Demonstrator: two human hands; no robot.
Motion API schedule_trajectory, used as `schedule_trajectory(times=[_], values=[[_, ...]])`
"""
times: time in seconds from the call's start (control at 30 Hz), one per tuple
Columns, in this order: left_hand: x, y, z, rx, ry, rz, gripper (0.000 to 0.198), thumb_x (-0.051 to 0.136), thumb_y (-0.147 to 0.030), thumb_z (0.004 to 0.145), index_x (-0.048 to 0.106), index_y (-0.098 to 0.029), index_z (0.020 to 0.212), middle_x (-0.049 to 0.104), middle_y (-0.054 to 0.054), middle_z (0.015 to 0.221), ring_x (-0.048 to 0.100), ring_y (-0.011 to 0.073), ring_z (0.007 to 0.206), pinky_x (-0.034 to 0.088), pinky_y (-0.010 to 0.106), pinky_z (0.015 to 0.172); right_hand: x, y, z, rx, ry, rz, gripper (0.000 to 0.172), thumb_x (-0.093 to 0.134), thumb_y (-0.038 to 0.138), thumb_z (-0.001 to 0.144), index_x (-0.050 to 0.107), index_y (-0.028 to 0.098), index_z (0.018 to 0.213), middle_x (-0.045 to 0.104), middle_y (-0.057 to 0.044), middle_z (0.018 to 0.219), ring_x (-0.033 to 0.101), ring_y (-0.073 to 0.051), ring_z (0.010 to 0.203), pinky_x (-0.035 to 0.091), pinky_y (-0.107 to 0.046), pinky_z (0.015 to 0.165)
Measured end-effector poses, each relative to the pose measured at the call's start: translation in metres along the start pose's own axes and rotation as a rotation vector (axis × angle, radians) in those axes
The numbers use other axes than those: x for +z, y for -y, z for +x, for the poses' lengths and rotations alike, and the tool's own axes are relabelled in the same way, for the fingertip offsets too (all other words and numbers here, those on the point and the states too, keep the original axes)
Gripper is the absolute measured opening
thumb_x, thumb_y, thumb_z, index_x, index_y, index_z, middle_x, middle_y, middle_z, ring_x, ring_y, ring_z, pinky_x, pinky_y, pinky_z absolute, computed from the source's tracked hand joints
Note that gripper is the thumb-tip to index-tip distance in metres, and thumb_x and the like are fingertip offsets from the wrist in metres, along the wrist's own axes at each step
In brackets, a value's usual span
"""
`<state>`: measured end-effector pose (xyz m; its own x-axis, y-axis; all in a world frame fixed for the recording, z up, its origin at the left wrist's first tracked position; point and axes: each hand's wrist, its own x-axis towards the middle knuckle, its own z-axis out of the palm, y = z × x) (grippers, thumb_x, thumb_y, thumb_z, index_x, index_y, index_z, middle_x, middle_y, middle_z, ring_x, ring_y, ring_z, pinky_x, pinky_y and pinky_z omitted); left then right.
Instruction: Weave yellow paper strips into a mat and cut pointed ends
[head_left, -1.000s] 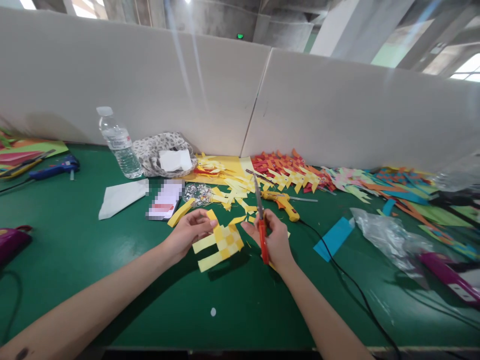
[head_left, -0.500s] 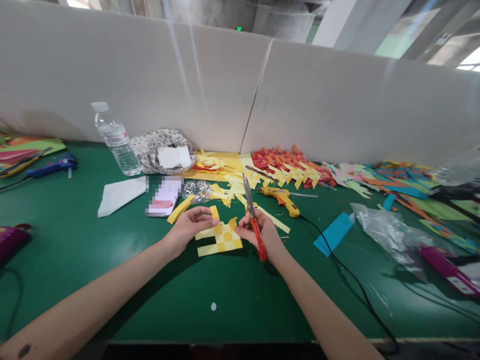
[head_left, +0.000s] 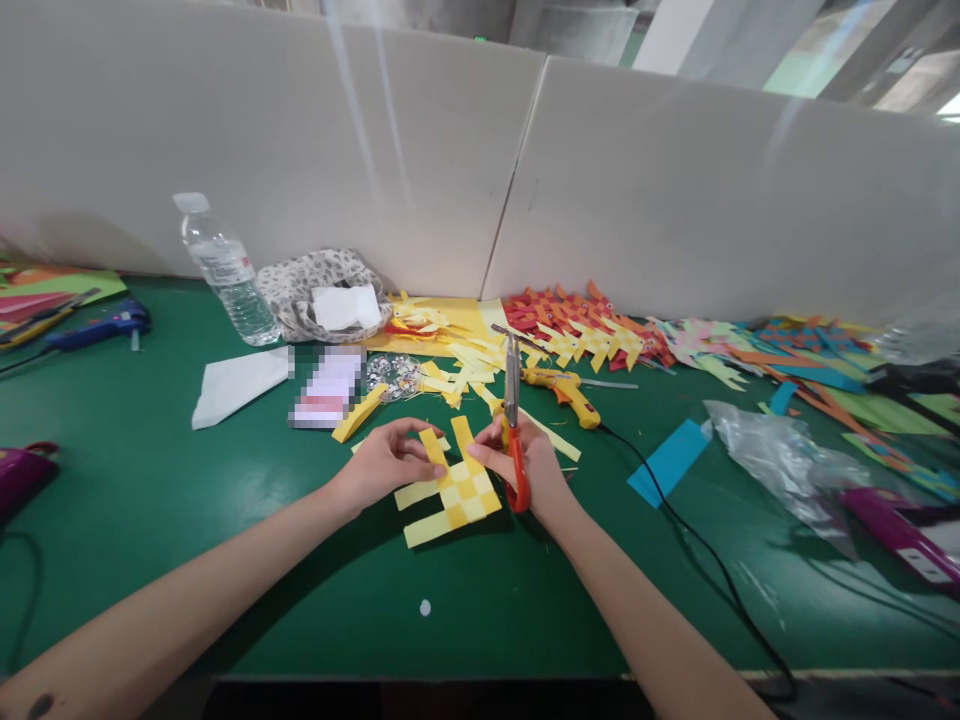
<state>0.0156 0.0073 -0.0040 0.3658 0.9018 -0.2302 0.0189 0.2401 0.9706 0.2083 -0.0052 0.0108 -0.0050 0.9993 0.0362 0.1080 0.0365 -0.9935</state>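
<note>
Centre of frame, low: left hand (head_left: pixel 382 462) pinches the woven yellow paper piece (head_left: pixel 453 486) at its left edge — thumb and fingers closed on one of the loose strips. The weave is a checker of pale and darker yellow, strip ends sticking out toward upper and lower left, held just above the green table (head_left: pixel 225 520).

Right hand (head_left: pixel 529 462) is wrapped around the red-handled scissors (head_left: pixel 514 430), grip closed on the handles; blades point straight up the frame and look shut together. The thumb of that hand touches the right edge of the weave.

Around them:
- yellow glue gun (head_left: pixel 562 392) just above and right of the right hand, black cord running to the lower right edge
- loose yellow strips and offcuts (head_left: pixel 457 370) above the hands, in front of the white partition
- small heap of googly eyes (head_left: pixel 394 372) left of those scraps
- row of finished woven pieces (head_left: pixel 592 335) in orange, red and yellow — more in mixed colours further right
- water bottle (head_left: pixel 217 265) upper left, patterned cloth pouch (head_left: pixel 322 295) beside it
- blue paper piece (head_left: pixel 667 462) right of centre, crumpled clear plastic bag (head_left: pixel 780 462) beyond it
- blue glue gun (head_left: pixel 97 325) at far left
</note>
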Motion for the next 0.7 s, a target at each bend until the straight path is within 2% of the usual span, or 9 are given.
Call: schedule_trajectory(times=[0.17, 0.27, 0.3, 0.37, 0.53, 0.6, 0.7], values=[[0.000, -0.009, -0.005, -0.005, 0.030, 0.034, 0.038, 0.079, -0.024, 0.058, 0.064, -0.018, 0.091, 0.065, 0.000, 0.072, 0.060, 0.0110, 0.065, 0.047, 0.022, 0.065, 0.001, 0.000, 0.000, -0.004, -0.004, 0.024, 0.038, 0.078, 0.027, 0.054, 0.045, 0.022, 0.071, 0.063, 0.002, 0.071, 0.062, -0.015, 0.068, 0.051, -0.036, 0.076], [0.002, -0.013, -0.008, -0.074, 0.150, 0.043, 0.027, 0.073, -0.036, 0.066, 0.066, -0.015, 0.083, 0.065, 0.004, 0.086, 0.059, 0.0107, 0.067, 0.050, 0.025, 0.067, 0.003, 0.001, -0.003, -0.010, 0.046, -0.004, 0.033, 0.076, 0.028, 0.057, 0.046, 0.022, 0.071, 0.066, -0.001, 0.079, 0.064, -0.017, 0.072, 0.052, -0.036, 0.073], [0.004, -0.012, -0.008, -0.077, 0.181, 0.050, 0.029, 0.075, -0.035, 0.064, 0.065, -0.015, 0.081, 0.065, 0.003, 0.086, 0.059, 0.0116, 0.068, 0.050, 0.026, 0.066, 0.004, 0.001, -0.004, -0.015, 0.064, -0.016, 0.032, 0.076, 0.028, 0.058, 0.047, 0.022, 0.070, 0.067, -0.002, 0.082, 0.064, -0.018, 0.072, 0.052, -0.036, 0.072], [0.006, -0.007, -0.008, -0.047, 0.168, 0.076, 0.030, 0.078, -0.033, 0.058, 0.062, -0.015, 0.076, 0.062, 0.000, 0.074, 0.057, 0.0107, 0.063, 0.049, 0.024, 0.061, 0.007, 0.001, -0.007, -0.030, 0.106, -0.012, 0.031, 0.075, 0.026, 0.059, 0.046, 0.022, 0.070, 0.067, -0.004, 0.090, 0.065, -0.018, 0.073, 0.052, -0.036, 0.072], [0.008, 0.003, -0.004, 0.047, 0.063, 0.109, 0.030, 0.074, -0.038, 0.064, 0.054, -0.018, 0.075, 0.056, -0.004, 0.066, 0.054, 0.0096, 0.058, 0.046, 0.021, 0.053, 0.009, 0.000, -0.010, -0.032, 0.267, 0.102, 0.028, 0.071, 0.021, 0.063, 0.045, 0.022, 0.072, 0.064, -0.006, 0.107, 0.066, -0.019, 0.082, 0.052, -0.040, 0.080], [0.007, 0.003, -0.003, 0.052, 0.030, 0.136, 0.030, 0.072, -0.041, 0.066, 0.056, -0.017, 0.077, 0.058, -0.003, 0.070, 0.056, 0.0102, 0.061, 0.047, 0.021, 0.054, 0.008, -0.001, -0.009, -0.037, 0.269, 0.087, 0.026, 0.069, 0.018, 0.063, 0.045, 0.022, 0.072, 0.064, -0.006, 0.108, 0.065, -0.019, 0.086, 0.051, -0.040, 0.082], [0.004, 0.002, -0.002, 0.018, -0.026, 0.121, 0.031, 0.072, -0.043, 0.066, 0.059, -0.017, 0.076, 0.056, -0.002, 0.071, 0.057, 0.0103, 0.064, 0.047, 0.019, 0.054, 0.004, -0.002, -0.005, -0.030, 0.198, 0.015, 0.027, 0.069, 0.018, 0.061, 0.045, 0.021, 0.071, 0.065, -0.006, 0.104, 0.064, -0.019, 0.085, 0.051, -0.038, 0.080]])
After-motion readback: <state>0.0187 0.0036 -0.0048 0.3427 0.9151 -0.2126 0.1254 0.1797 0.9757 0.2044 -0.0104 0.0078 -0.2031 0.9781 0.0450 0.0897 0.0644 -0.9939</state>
